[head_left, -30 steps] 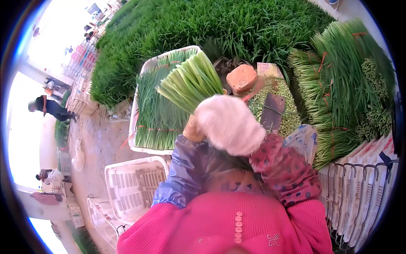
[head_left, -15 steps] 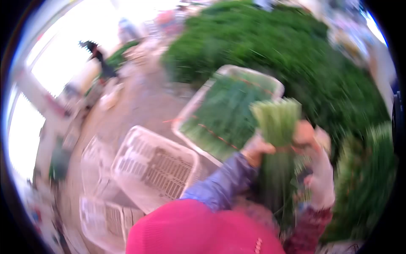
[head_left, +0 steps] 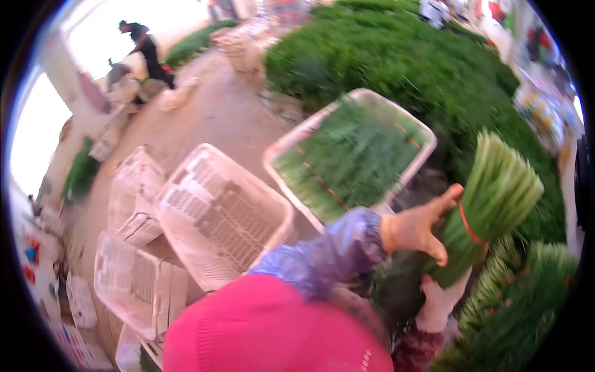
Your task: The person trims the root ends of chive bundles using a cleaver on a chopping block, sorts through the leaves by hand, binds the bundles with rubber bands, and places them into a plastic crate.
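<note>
A thick bundle of green stalks with pale cut ends up is bound by a red-orange band. My left hand, in a tan glove, is beside the bundle with thumb and fingers spread wide. Under the bundle, my right hand, in a pale glove, supports it; the bundle hides part of its fingers. Left of them lies a white crate filled with banded green bundles. More bundles are stacked at the lower right.
A large green heap spreads behind the filled crate. White crates with slotted bottoms stand at the left, others beside them. Farther back, a person in dark clothes bends near a pale bag on the floor.
The view has swung toward the left crates. The bundle has moved right, away from the filled crate, and now has a red-orange band visible round it. My left hand has opened.
</note>
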### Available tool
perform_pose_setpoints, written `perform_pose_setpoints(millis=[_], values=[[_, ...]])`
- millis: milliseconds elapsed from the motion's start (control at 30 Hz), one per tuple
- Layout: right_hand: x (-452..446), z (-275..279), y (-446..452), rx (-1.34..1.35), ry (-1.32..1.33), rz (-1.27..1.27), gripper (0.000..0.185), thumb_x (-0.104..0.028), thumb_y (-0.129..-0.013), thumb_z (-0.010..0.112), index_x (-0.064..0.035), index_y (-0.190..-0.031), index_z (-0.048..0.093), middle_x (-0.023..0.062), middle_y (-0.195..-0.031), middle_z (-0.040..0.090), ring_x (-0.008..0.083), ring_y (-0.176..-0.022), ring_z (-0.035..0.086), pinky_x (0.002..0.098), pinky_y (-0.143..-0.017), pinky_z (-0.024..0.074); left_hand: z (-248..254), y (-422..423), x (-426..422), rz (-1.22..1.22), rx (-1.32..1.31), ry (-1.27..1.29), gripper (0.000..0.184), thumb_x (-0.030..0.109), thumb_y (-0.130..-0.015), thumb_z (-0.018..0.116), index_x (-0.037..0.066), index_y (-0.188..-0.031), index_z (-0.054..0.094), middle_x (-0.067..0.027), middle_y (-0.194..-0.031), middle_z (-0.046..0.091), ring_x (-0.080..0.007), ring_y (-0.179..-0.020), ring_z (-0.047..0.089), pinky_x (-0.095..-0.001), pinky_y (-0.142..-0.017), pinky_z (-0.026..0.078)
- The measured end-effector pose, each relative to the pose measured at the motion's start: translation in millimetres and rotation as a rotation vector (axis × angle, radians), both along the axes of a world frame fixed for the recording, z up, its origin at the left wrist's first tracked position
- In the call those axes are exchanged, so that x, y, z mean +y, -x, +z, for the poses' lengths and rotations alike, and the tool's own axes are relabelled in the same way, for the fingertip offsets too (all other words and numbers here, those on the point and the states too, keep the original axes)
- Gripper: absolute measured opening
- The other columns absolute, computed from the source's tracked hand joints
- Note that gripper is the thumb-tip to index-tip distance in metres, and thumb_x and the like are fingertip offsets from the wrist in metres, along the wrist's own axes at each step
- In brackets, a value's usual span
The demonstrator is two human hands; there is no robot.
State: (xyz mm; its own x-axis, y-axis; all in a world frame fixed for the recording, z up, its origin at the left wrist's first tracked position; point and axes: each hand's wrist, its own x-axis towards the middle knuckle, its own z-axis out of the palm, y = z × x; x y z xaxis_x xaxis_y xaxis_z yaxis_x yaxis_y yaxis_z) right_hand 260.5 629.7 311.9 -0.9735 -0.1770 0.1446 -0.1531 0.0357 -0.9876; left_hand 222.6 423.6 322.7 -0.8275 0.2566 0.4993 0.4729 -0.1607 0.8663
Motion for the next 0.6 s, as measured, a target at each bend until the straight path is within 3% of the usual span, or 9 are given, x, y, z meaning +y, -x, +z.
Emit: perform_pose_setpoints(millis=[33, 67, 133, 233, 300, 367, 500, 533, 600], values=[[2, -3, 4, 0.145, -0.061, -0.055, 0.099, -0.004, -0.063, 0.082, 0.0002, -0.150, 0.033, 0.0145, -0.132, 0.056, 0.0240, -0.115, 0.061, 0.0368, -0.096, 0.0513, -9, 2, 3, 0.068, 0.116, 0.147, 0.161, 0.048, -0.050, 0.099, -0.002, -0.157, -0.010, -0.0200, -0.159, 0.025, -0.0268, -0.146, 0.028, -0.0366, -0.118, 0.026], [4, -7, 8, 0.286, -0.127, -0.124, 0.095, -0.007, -0.067, 0.082, 0.0006, -0.149, 0.035, 0.0146, -0.133, 0.055, 0.0236, -0.115, 0.061, 0.0352, -0.097, 0.0505, -6, -6, 17, 0.094, 0.133, 0.079, 0.167, 0.054, -0.044, 0.098, -0.003, -0.157, -0.012, -0.0217, -0.161, 0.020, -0.0293, -0.148, 0.024, -0.0372, -0.120, 0.022], [-9, 7, 2, 0.190, -0.149, -0.174, 0.099, -0.016, -0.076, 0.085, -0.0016, -0.155, 0.026, 0.0177, -0.151, 0.043, 0.0265, -0.133, 0.051, 0.0369, -0.108, 0.0437, 1, -16, 47, 0.211, 0.160, -0.038, 0.177, 0.063, -0.035, 0.095, -0.006, -0.155, -0.015, -0.0220, -0.165, 0.008, -0.0299, -0.152, 0.013, -0.0391, -0.123, 0.011], [-34, 45, -7, 0.264, -0.385, -0.233, 0.093, -0.012, -0.075, 0.083, -0.0007, -0.152, 0.033, 0.0182, -0.141, 0.054, 0.0278, -0.124, 0.059, 0.0371, -0.106, 0.0455, 26, -20, 62, 0.164, -0.177, -0.448, 0.171, 0.057, -0.039, 0.098, -0.001, -0.158, -0.009, -0.0166, -0.161, 0.017, -0.0264, -0.149, 0.018, -0.0402, -0.122, 0.015], [-47, 62, -4, 0.370, -0.413, -0.230, 0.095, -0.001, -0.066, 0.084, -0.0017, -0.149, 0.037, 0.0183, -0.131, 0.060, 0.0298, -0.119, 0.062, 0.0378, -0.102, 0.0485, 12, -6, 54, 0.176, -0.173, -0.495, 0.133, 0.017, -0.052, 0.100, 0.004, -0.156, 0.018, -0.0095, -0.147, 0.043, -0.0214, -0.132, 0.046, -0.0403, -0.112, 0.038], [-65, 62, -5, 0.420, -0.450, -0.320, 0.094, 0.000, -0.057, 0.080, -0.0051, -0.144, 0.045, 0.0200, -0.126, 0.062, 0.0383, -0.111, 0.064, 0.0400, -0.095, 0.0517, 36, -10, 35, 0.185, -0.205, -0.626, 0.111, 0.004, -0.057, 0.095, 0.005, -0.150, 0.034, -0.0071, -0.134, 0.057, -0.0189, -0.119, 0.057, -0.0379, -0.104, 0.047], [-70, 53, 4, 0.515, -0.608, 0.072, 0.091, -0.003, -0.066, 0.083, -0.0059, -0.147, 0.041, 0.0206, -0.143, 0.048, 0.0397, -0.119, 0.058, 0.0440, -0.098, 0.0506, 64, -27, -42, 0.398, -0.305, -0.524, 0.068, 0.000, -0.068, 0.087, 0.004, -0.130, 0.057, -0.0075, -0.119, 0.066, -0.0209, -0.107, 0.064, -0.0374, -0.094, 0.053], [-67, 52, 5, 0.336, -0.568, 0.237, 0.080, -0.009, -0.074, 0.079, -0.0054, -0.145, 0.042, 0.0205, -0.146, 0.045, 0.0405, -0.120, 0.057, 0.0450, -0.098, 0.0505, 74, -35, -66, 0.502, -0.313, -0.483, 0.063, -0.002, -0.072, 0.084, 0.004, -0.129, 0.058, -0.0084, -0.114, 0.069, -0.0214, -0.099, 0.067, -0.0366, -0.088, 0.055], [-53, 23, 10, 0.182, -0.665, 0.296, 0.080, -0.010, -0.074, 0.079, -0.0038, -0.144, 0.042, 0.0207, -0.145, 0.047, 0.0384, -0.118, 0.059, 0.0426, -0.098, 0.0500, 91, -52, -131, 0.788, -0.284, -0.178, 0.048, 0.000, -0.077, 0.081, 0.000, -0.121, 0.062, -0.0089, -0.103, 0.070, -0.0213, -0.085, 0.070, -0.0337, -0.079, 0.058]])
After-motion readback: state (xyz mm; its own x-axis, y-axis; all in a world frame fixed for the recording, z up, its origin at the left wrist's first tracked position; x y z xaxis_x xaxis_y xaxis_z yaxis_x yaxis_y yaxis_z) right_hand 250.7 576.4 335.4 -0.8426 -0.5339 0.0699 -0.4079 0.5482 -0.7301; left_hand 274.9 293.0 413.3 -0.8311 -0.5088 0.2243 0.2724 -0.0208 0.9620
